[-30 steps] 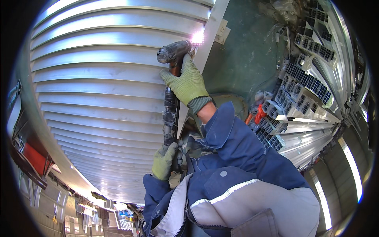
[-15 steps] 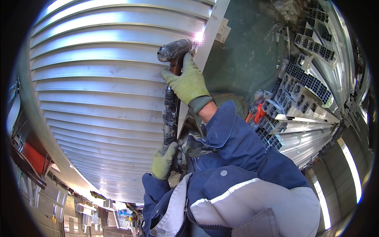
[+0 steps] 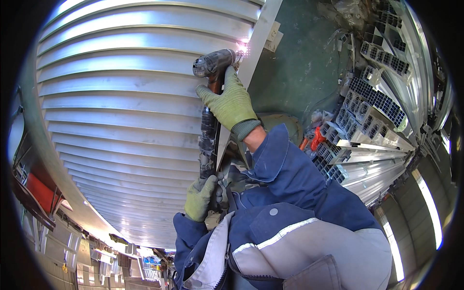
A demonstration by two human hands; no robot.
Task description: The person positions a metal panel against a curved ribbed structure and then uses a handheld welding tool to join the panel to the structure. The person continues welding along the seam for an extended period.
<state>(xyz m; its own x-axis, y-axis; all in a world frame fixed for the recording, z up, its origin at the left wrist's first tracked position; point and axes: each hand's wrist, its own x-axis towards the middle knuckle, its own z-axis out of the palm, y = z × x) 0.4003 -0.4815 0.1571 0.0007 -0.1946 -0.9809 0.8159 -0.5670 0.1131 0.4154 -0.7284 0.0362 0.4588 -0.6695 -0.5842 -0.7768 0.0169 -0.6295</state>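
Right hand: the right hand (image 3: 231,102), in a green glove, is gripping the upper part of the tool (image 3: 210,108), fingers closed around it just below the head.
Left hand: the left hand (image 3: 199,197), also gloved in green, is closing around the lower end of the tool, close to the person's chest.
Tool: the tool is standing nearly upright in the middle of the view, between the two hands; its dark grey head (image 3: 212,62) is pointing to the right at the top.
Spark: a bright spark (image 3: 242,48) is glowing where the head is meeting the metal edge (image 3: 256,43).
Panel: the ribbed panel (image 3: 121,106) is filling the left side, its slats running across; the tool is lying along its right border.
Sleeves: the blue sleeves (image 3: 285,174) are coming in from the lower edge, with a grey jacket part (image 3: 314,241) below.
Floor: the green floor (image 3: 299,63) is showing to the right of the edge.
Profiles: the hollow profiles (image 3: 372,116) are lying stacked at the right, well apart from the hands.
Red thing: a small red thing (image 3: 316,139) is lying beside the profiles; I cannot tell what it is.
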